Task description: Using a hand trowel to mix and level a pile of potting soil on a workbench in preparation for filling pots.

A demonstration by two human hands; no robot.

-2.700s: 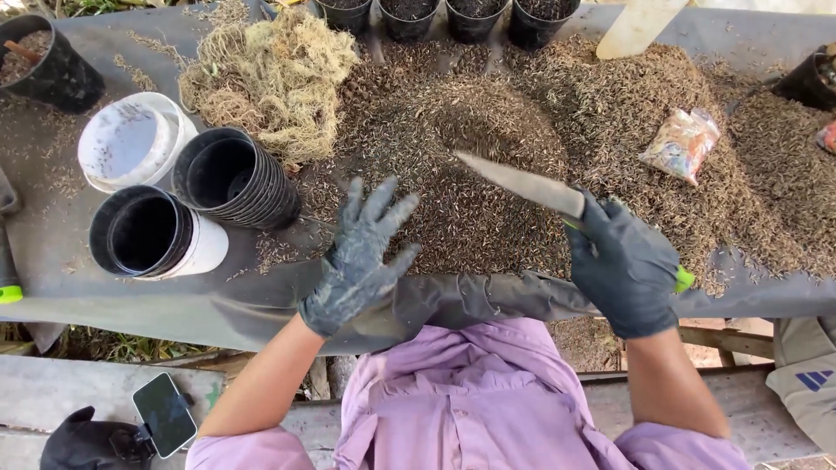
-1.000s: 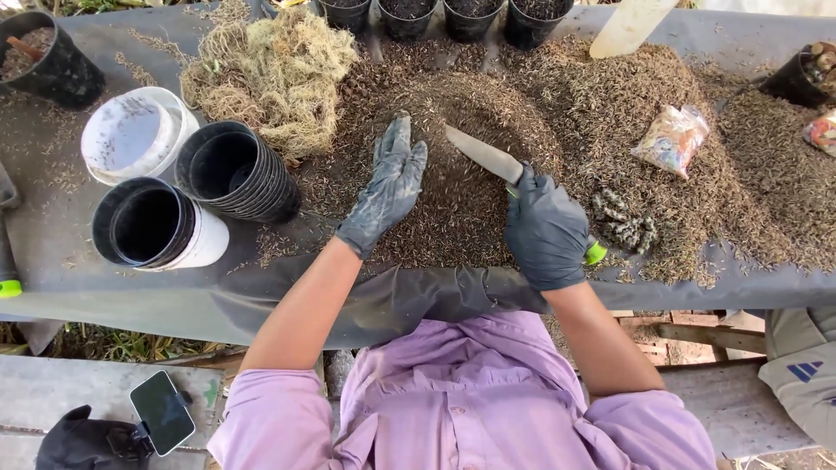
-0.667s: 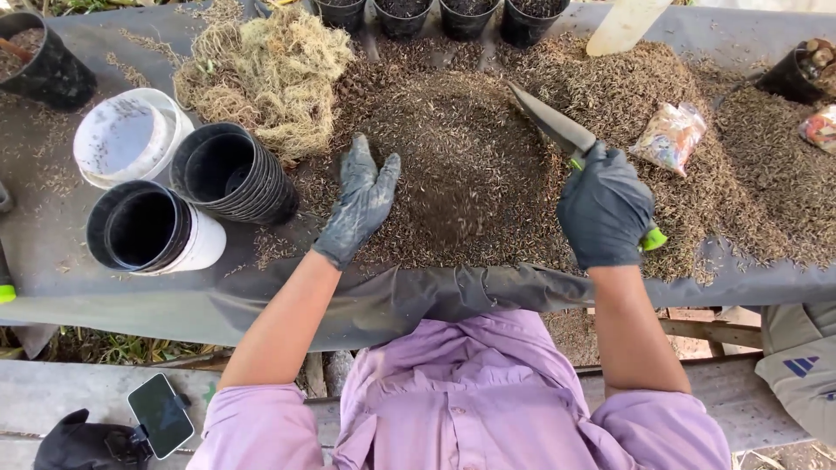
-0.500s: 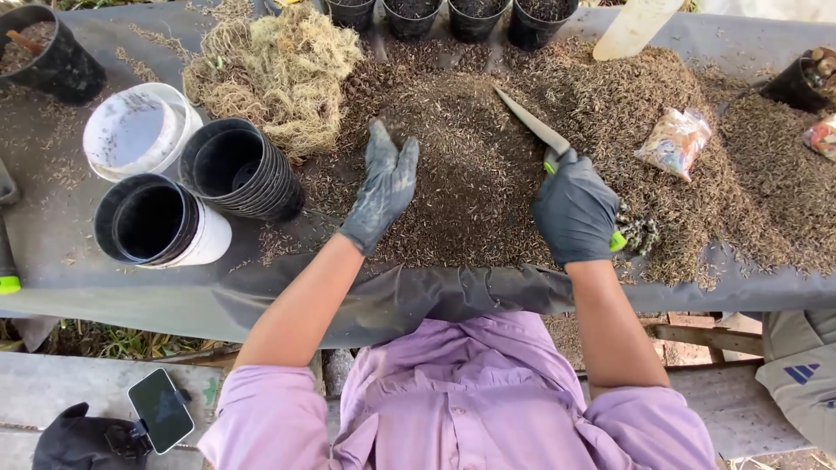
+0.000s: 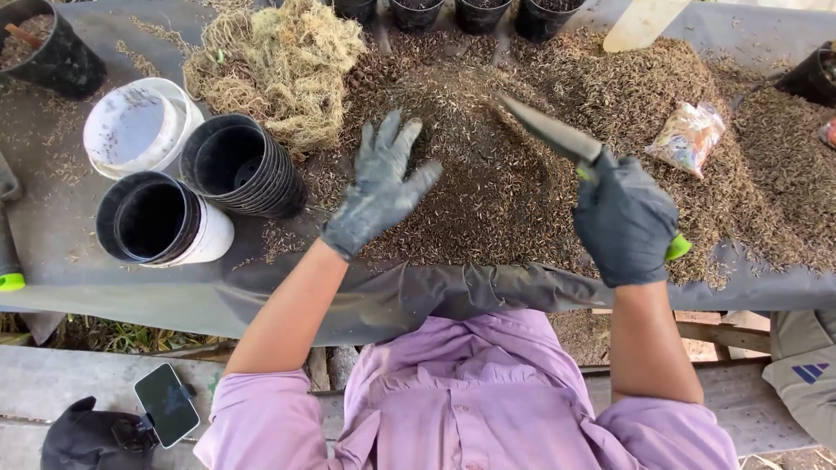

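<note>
**Gloved hands and trowel at a heap of potting mix**

Grey sheeting (image 5: 78, 270) covers the bench, sagging in soft folds at its near edge and dusted with loose grains. Across its middle lies a broad, low heap of potting mix (image 5: 488, 183): coarse, dry, brown, husk-like fragments, darker at the centre and paler toward the right. A tangled clump of straw-coloured fibre (image 5: 279, 65) sits at the rear left. Beside it stand two stacks of black, round, ribbed plastic pots (image 5: 239, 165), one nested in a white pot, and an upturned white pot (image 5: 135, 126). A small crinkled clear packet (image 5: 690, 137) lies on the mix at right.

The left hand (image 5: 379, 187), in a grey textured glove, is fully spread, fingers splayed, palm down on or just above the heap; it holds nothing. The right hand (image 5: 625, 222), in a dark glove, is closed in a fist around the green handle of a trowel (image 5: 557, 139), whose narrow grey metal blade points up and left over the heap's centre.

Compared with half a second earlier, the left hand has opened its fingers wider and sits slightly higher on the heap. The right hand has shifted a little rightward, and the blade is raised.
</note>
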